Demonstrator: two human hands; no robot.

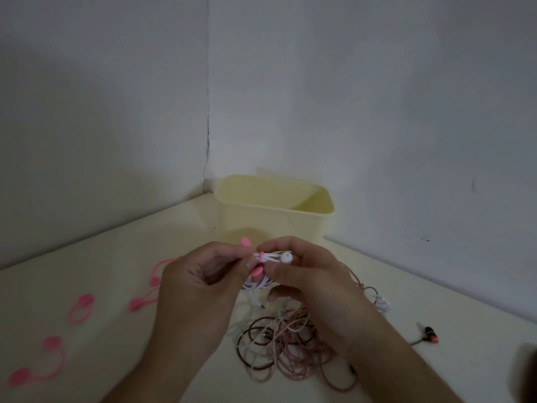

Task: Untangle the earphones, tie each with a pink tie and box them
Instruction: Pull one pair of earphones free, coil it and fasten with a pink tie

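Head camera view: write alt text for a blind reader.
Both hands, left hand and right hand, wrap a pink silicone tie round coiled white earphones, above tangled brown cables; an open pale yellow plastic box stands behind.

1. Your work surface is a cream table (pixel 122 257) set into a corner where two pale walls meet.
2. A pale yellow box (pixel 273 219) stands open at the back, close to that corner.
3. Loose pink ties (pixel 80 308) lie scattered along your left side, well apart from the box.
4. A tangled heap of brown, pink and white cables (pixel 279 344) sits at centre.
5. A dark earbud with an orange tip (pixel 430 335) lies to the right of it.
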